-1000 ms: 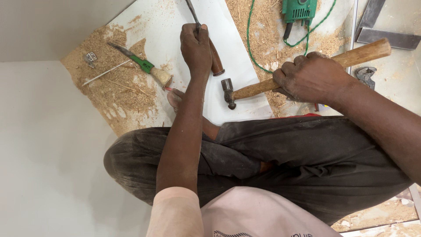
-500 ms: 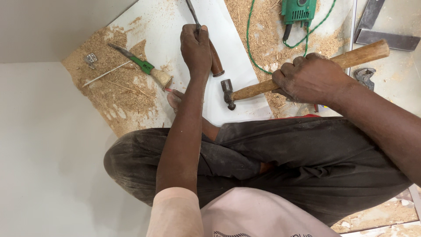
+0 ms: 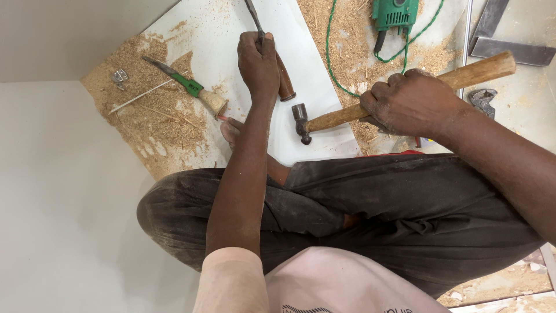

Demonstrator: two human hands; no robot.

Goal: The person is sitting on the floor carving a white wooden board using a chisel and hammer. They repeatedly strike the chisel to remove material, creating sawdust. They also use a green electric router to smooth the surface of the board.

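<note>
Left hand (image 3: 258,62) perhaps gripping chisel (image 3: 271,53)

Left hand (image 3: 258,62) gripping chisel (image 3: 282,75) on white board (image 3: 301,52); right hand (image 3: 412,103) holding wooden hammer (image 3: 324,120); sawdust (image 3: 145,116), green power tool (image 3: 395,13), pincers (image 3: 482,99) nearby.

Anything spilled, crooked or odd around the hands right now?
Sawdust lies heaped on the floor left of the white board, with a small metal hinge loose in it. A green cord trails through more shavings. Nothing looks broken.
</note>
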